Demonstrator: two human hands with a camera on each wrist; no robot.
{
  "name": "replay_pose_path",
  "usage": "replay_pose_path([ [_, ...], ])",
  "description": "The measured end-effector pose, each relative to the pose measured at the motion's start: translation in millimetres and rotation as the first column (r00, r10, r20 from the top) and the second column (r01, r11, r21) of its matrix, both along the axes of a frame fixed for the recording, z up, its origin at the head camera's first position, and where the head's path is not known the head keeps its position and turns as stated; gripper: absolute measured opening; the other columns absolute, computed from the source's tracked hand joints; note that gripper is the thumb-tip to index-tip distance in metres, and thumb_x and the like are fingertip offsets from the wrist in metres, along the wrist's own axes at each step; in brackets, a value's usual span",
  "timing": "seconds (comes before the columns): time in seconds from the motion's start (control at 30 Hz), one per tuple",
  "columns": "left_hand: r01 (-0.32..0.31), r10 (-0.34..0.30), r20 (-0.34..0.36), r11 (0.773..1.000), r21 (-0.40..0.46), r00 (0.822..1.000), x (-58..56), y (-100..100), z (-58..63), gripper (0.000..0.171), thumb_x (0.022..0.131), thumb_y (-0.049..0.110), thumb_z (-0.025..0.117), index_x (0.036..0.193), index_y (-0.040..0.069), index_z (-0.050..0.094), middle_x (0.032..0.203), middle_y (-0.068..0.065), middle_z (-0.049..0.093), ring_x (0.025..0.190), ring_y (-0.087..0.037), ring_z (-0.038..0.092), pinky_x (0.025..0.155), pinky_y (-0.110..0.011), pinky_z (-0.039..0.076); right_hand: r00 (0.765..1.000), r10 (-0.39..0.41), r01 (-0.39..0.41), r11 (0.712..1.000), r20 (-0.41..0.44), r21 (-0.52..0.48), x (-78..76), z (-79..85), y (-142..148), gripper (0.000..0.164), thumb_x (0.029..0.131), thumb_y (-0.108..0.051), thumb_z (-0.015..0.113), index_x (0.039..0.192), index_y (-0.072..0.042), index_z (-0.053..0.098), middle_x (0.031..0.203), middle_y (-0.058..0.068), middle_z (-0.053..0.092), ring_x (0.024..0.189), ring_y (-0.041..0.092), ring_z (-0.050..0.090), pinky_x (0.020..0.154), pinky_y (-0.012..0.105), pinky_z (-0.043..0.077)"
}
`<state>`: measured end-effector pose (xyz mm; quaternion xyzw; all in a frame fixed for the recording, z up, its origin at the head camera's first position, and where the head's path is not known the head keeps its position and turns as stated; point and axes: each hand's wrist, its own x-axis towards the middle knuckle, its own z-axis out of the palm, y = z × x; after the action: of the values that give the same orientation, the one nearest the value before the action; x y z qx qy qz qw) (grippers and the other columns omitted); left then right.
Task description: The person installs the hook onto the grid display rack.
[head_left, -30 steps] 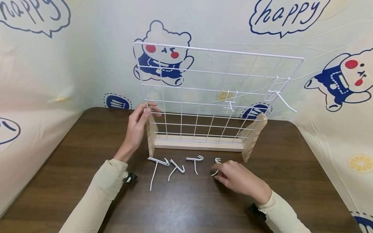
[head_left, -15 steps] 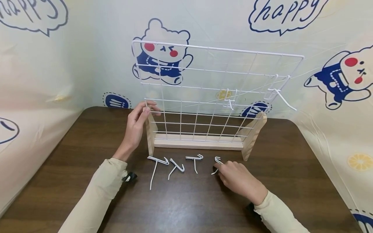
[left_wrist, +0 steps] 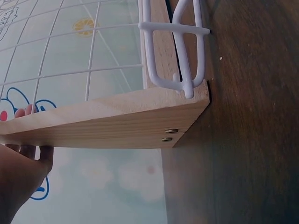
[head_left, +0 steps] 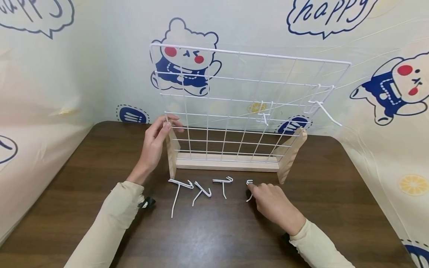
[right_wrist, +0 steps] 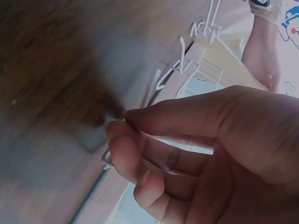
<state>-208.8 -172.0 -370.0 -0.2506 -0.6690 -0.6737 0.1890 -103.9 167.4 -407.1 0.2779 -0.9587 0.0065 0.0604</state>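
Observation:
My left hand (head_left: 153, 143) grips the upper part of the left wooden side (head_left: 172, 152) of a white wire grid rack (head_left: 228, 99). In the left wrist view, its fingers go around the wooden board (left_wrist: 112, 122). My right hand (head_left: 276, 203) pinches a white wire hook (head_left: 249, 182) low over the table; the fingers cover most of that hook. Thumb and fingertips meet in the right wrist view, with the bent end of the hook (right_wrist: 107, 159) showing beyond them. To its left lie three more hooks: a small one (head_left: 223, 181), another small one (head_left: 203, 190) and a longer one (head_left: 176, 197).
Two hooks hang on the right part of the grid, a short one (head_left: 264, 118) and a long one (head_left: 326, 109) that juts forward. A wooden crossbar (head_left: 228, 164) joins the rack's sides on the brown table (head_left: 214, 238). A patterned curtain (head_left: 100, 74) stands behind.
The right hand has closed its fingertips on the hook and shifted it very slightly. My left hand keeps its hold on the rack. The head view has tilted a little.

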Motion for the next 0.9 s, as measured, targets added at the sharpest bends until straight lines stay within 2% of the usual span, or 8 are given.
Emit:
replay_pose_path([
  [0.17, 0.000, 0.000, -0.007, 1.000, 0.000, 1.000, -0.9, 1, -1.9, 0.030, 0.107, 0.014, 0.043, 0.125, -0.005, 0.058, 0.107, -0.026, 0.065, 0.098, -0.033, 0.065, 0.098, -0.037, 0.043, 1.000, 0.008, -0.008, 1.000, -0.018, -0.020, -0.9, -1.1, 2, 0.021, 0.073, 0.011, 0.063, 0.078, -0.008, 0.059, 0.058, 0.005, 0.054, 0.049, 0.026, 0.057, 0.039, 0.038, 0.040],
  [0.43, -0.024, 0.024, -0.020, 1.000, -0.002, 1.000, -2.1, 3, -1.8, 0.030, 0.107, 0.015, 0.042, 0.125, -0.004, 0.058, 0.107, -0.028, 0.063, 0.096, -0.032, 0.066, 0.097, -0.036, 0.044, 0.995, 0.056, -0.059, 0.998, -0.088, -0.039, -5.1, 1.5, 4, 0.015, 0.081, 0.006, 0.065, 0.078, -0.008, 0.059, 0.057, 0.006, 0.054, 0.048, 0.025, 0.057, 0.039, 0.040, 0.042],
  [0.6, -0.047, 0.047, -0.029, 0.999, -0.002, 0.998, -1.6, 4, -1.8, 0.030, 0.107, 0.015, 0.042, 0.124, -0.004, 0.058, 0.106, -0.029, 0.064, 0.095, -0.033, 0.066, 0.096, -0.035, 0.045, 0.991, 0.086, -0.091, 0.995, -0.102, -0.049, -9.1, 6.9, 7, 0.021, 0.085, 0.003, 0.066, 0.072, -0.010, 0.056, 0.054, 0.002, 0.052, 0.047, 0.022, 0.055, 0.039, 0.038, 0.041],
  [0.73, -0.044, 0.044, -0.037, 0.999, 0.001, 0.998, -2.6, 4, -2.5, 0.030, 0.107, 0.014, 0.042, 0.124, -0.005, 0.058, 0.106, -0.030, 0.064, 0.095, -0.034, 0.066, 0.096, -0.034, 0.045, 0.992, 0.105, -0.110, 0.992, -0.075, -0.067, -11.8, 10.7, 10, 0.024, 0.082, 0.005, 0.067, 0.071, -0.013, 0.055, 0.056, -0.002, 0.051, 0.048, 0.017, 0.053, 0.040, 0.034, 0.040],
  [0.9, -0.054, 0.054, -0.044, 0.998, -0.006, 0.998, -4.3, 4, -4.3, 0.030, 0.107, 0.013, 0.042, 0.124, -0.005, 0.058, 0.105, -0.030, 0.064, 0.094, -0.032, 0.066, 0.094, -0.031, 0.045, 0.993, 0.118, -0.116, 0.982, 0.004, -0.150, -14.1, 14.0, 13, 0.027, 0.086, 0.003, 0.066, 0.070, -0.015, 0.055, 0.057, -0.008, 0.047, 0.051, 0.010, 0.050, 0.044, 0.030, 0.041],
])
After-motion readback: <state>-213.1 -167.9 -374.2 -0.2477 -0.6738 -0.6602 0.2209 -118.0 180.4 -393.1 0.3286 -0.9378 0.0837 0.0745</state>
